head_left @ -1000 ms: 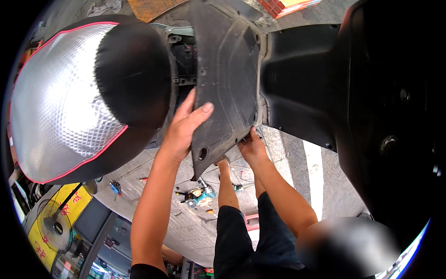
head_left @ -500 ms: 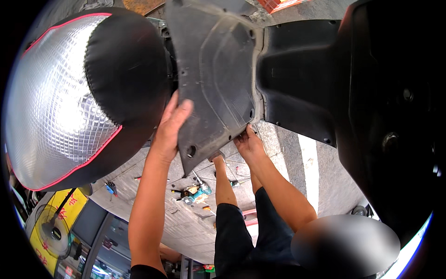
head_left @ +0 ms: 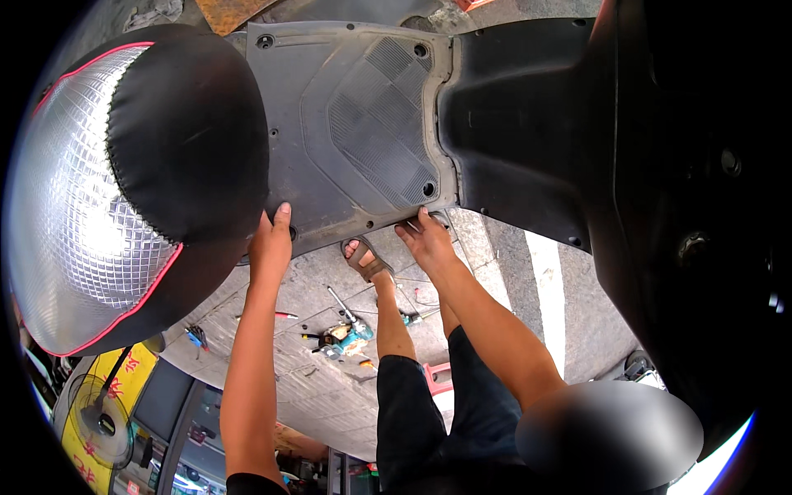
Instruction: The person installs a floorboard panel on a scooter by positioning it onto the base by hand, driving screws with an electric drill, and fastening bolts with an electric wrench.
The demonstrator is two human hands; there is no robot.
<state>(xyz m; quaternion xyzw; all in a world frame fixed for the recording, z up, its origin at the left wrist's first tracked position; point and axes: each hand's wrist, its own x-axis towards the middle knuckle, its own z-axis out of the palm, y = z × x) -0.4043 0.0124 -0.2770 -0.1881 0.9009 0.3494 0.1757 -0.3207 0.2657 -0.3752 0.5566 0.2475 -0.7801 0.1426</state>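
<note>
A dark grey plastic floor panel (head_left: 318, 148) with screw holes lies across the scooter between the seat (head_left: 190, 124), partly covered in silver quilted material with red piping, and the black front body section (head_left: 520, 124). My left hand (head_left: 272, 239) grips the panel's near-left corner beside the seat, thumb up, some fingertips hidden. My right hand (head_left: 427, 241) holds the near edge at the right, with its thumb at the rim and its fingers bent just below. The panel's right edge meets the front section along a seam.
Below, my sandalled foot (head_left: 361, 257) stands on grey paving (head_left: 313, 412) among a teal power tool (head_left: 346, 338), a blue-handled tool (head_left: 196, 337) and other tools. A red stool (head_left: 437, 375) is behind my legs. A fan (head_left: 103, 421) and yellow sign (head_left: 140, 371) are at lower left.
The panel has swung down from a raised, tilted position to lie flat, covering the opening beside the seat. My left hand has moved left and downward with it; my right hand has shifted slightly up-left.
</note>
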